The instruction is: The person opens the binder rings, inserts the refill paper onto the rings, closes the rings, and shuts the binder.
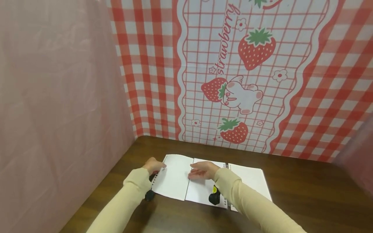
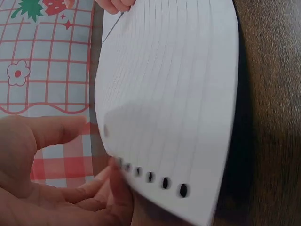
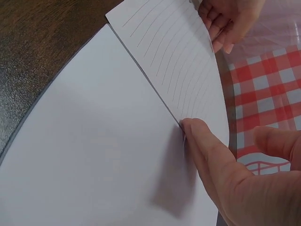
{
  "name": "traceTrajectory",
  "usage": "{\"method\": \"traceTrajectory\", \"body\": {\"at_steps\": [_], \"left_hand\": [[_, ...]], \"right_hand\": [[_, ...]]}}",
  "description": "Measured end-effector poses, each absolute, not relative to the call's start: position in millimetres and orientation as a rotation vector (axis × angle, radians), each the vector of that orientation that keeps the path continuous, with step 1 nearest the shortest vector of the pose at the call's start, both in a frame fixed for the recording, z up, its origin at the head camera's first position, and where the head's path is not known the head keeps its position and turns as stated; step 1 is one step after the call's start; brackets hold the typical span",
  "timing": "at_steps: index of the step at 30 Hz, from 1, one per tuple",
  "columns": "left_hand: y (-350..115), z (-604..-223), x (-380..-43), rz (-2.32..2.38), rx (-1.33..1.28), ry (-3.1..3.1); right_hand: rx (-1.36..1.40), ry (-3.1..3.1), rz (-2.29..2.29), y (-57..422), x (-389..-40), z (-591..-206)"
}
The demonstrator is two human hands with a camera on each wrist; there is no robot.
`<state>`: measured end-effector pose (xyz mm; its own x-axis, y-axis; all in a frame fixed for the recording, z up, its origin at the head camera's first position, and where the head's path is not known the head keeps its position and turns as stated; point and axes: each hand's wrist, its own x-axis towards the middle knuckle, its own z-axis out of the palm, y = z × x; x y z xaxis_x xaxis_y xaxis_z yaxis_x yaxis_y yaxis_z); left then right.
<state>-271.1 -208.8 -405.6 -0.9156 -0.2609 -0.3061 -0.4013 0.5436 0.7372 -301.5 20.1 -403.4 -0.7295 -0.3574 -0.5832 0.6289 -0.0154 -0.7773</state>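
A loose lined sheet [image 1: 172,177] with punched holes along its left edge lies over the left part of an open ring binder. My left hand [image 1: 152,166] is at the holed edge, its fingertips right at the paper and its thumb raised apart in the left wrist view. At the sheet's opposite edge, my right hand [image 1: 202,170] touches the paper with straight fingers [image 3: 200,134], thumb held away. White pages [image 1: 249,181] lie on both sides of the binder's rings [image 1: 227,203]; the right forearm covers part of them.
A dark wooden table [image 1: 303,191] carries the binder. Behind stands a red checked cloth [image 1: 151,64] with strawberry prints, and a pink curtain [image 1: 58,97] hangs at the left. Black devices [image 1: 214,197] sit under both wrists.
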Motion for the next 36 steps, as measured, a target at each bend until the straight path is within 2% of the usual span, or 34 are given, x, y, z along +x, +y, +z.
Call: {"method": "traceTrajectory", "body": {"at_steps": [5, 12, 23, 31, 36], "left_hand": [[-212, -405, -270, 1.225, -0.569, 2.741], [-217, -406, -264, 1.068, -0.393, 2.990], [-230, -406, -272, 1.374, -0.426, 2.799], [-239, -403, -264, 1.586, -0.444, 2.603], [-235, -405, -261, 1.697, -0.379, 2.500]], "right_hand": [[0.303, 1.586, -1.834, 17, -299, -403], [0.311, 1.614, -1.827, 16, -296, -405], [0.249, 1.651, -1.840, 22, -302, -403], [0.044, 1.678, -1.816, 34, -335, -449], [0.080, 1.843, -1.804, 27, -306, -428]]}}
